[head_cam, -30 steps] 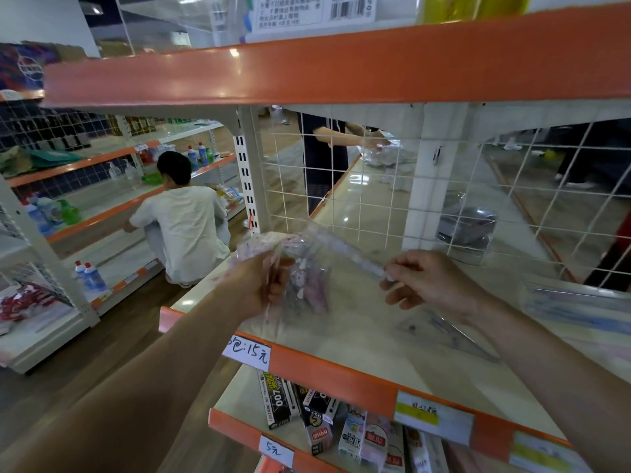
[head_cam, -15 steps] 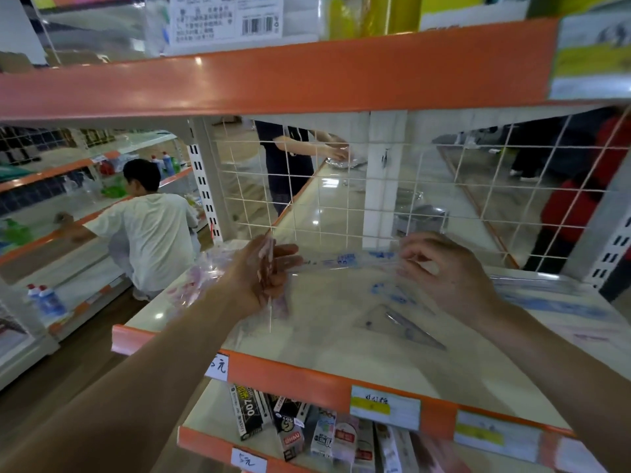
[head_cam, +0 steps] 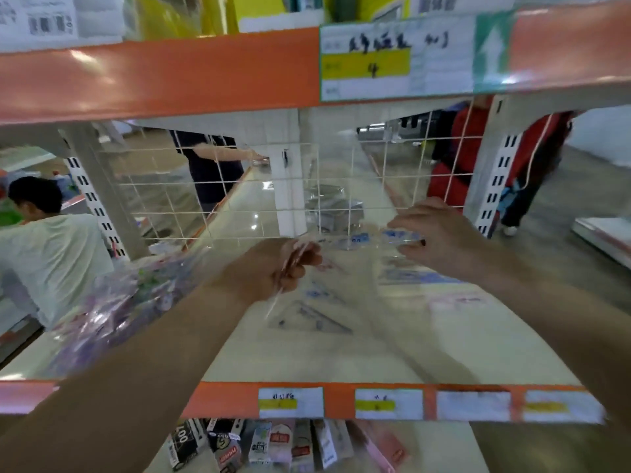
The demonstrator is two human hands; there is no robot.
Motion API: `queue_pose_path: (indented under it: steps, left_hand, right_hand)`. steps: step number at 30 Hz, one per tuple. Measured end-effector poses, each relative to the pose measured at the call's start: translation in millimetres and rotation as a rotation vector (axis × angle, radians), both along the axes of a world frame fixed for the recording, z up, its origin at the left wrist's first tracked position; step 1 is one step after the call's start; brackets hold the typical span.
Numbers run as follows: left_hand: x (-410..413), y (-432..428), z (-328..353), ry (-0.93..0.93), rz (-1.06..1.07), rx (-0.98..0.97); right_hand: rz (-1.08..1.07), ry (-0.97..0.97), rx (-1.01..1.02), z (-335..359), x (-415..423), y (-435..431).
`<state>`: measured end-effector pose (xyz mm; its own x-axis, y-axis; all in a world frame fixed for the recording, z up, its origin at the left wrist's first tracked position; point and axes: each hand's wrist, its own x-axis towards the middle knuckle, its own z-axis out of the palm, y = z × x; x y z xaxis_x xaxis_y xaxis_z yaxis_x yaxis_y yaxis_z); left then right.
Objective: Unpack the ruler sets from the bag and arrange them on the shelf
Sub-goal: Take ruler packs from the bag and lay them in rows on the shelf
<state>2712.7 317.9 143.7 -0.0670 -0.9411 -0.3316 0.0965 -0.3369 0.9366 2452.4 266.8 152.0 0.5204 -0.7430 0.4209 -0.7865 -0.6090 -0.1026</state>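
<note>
My left hand (head_cam: 273, 269) grips the mouth of the bag (head_cam: 112, 302), and my right hand (head_cam: 440, 237) pinches one ruler set (head_cam: 368, 238). Since a second ago, this set has slid out to the right, over the shelf (head_cam: 341, 356). I judge it is ready to lay down.

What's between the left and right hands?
A clear ruler set spans the gap above the shelf: right hand pinches one end, left hand, gripping the bag, is at the other. Head view, blurred.

Orange shelf edge (head_cam: 222, 401); clear ruler set (head_cam: 372, 239), blue print; white wire grid (head_cam: 222, 186).
</note>
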Motion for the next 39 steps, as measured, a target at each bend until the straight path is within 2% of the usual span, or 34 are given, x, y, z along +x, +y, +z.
queue_pose_path:
  steps: [6, 12, 15, 19, 25, 27, 29, 31, 33, 36, 39]
  left_hand:
    - [-69.2, -23.5, 9.4, -0.027, -0.06, 0.033]
    - [-88.0, -41.1, -2.0, -0.135, -0.016, 0.078]
    - [-83.6, -45.6, -4.8, -0.173, -0.004, 0.081]
    - [-73.6, -52.5, -9.5, -0.198, -0.008, 0.112]
    - [-67.7, -50.2, -10.2, -0.152, 0.017, 0.092]
    - [-66.4, -50.1, -9.6, -0.158, 0.012, 0.088]
    - [-65.3, -49.3, -8.4, -0.143, 0.022, 0.095]
    - [-66.1, -48.2, -6.1, -0.109, 0.03, 0.096]
    - [-68.9, -45.3, -2.3, -0.057, 0.036, 0.093]
    - [-70.3, -42.7, -0.2, 0.013, 0.031, 0.083]
    - [-64.2, -39.2, 0.4, -0.054, 0.012, 0.06]
  right_hand:
    - [-0.062, 0.119, 0.008, 13.5, -29.6, -1.8]
    - [-0.262, 0.268, 0.266, -5.6, -52.2, -27.0]
    - [-0.305, 0.367, 0.308, -21.0, -54.0, -34.9]
    - [-0.307, 0.295, 0.409, -43.5, -56.2, -53.4]
    - [-0.328, 0.308, 0.497, -54.4, -54.3, -62.1]
    - [-0.308, 0.247, 0.462, -45.6, -47.5, -56.0]
    - [-0.246, 0.034, 0.477, -33.4, -34.0, -45.9]
    - [-0.152, -0.32, 0.644, -20.6, -16.6, -32.0]
    - [-0.067, -0.532, 0.837, -10.1, -2.1, -18.9]
    - [-0.002, -0.536, 0.918, -5.8, 11.2, -7.8]
    - [0.008, -0.562, 0.898, -1.8, 17.6, -7.1]
